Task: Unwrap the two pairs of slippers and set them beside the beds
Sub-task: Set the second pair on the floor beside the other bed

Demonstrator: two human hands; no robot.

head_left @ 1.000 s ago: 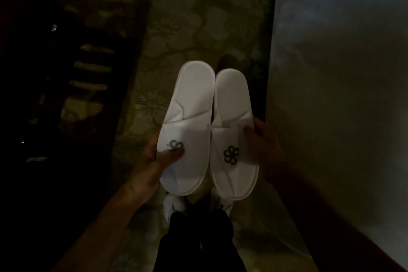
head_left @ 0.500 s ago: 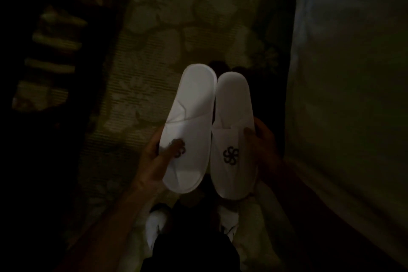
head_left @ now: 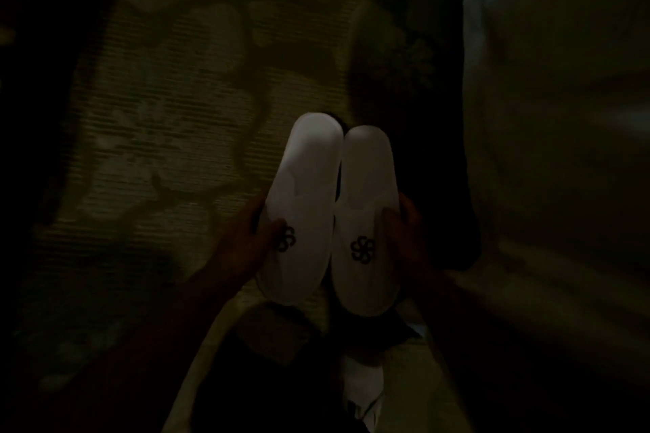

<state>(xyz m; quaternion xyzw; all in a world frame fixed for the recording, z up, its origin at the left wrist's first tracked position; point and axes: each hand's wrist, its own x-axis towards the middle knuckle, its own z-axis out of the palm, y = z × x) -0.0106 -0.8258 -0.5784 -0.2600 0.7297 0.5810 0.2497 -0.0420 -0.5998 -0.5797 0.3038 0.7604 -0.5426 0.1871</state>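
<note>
Two white slippers with a dark flower logo are held side by side above the floor. My left hand (head_left: 251, 244) grips the left slipper (head_left: 304, 193), its thumb lying on the toe strap by the logo. The right slipper (head_left: 365, 193) is held by my right hand (head_left: 408, 239), thumb on its strap. Both heels point away from me. The scene is very dark and blurred. A bed's pale side (head_left: 548, 151) runs down the right.
Patterned carpet (head_left: 183, 109) covers the floor ahead and to the left. Dark furniture fills the far left edge. My dark trouser legs and a white shoe (head_left: 364, 387) show below the slippers.
The view has swung left and darkened. Both slippers have dropped lower and drawn closer to the carpet, still side by side in the same grips.
</note>
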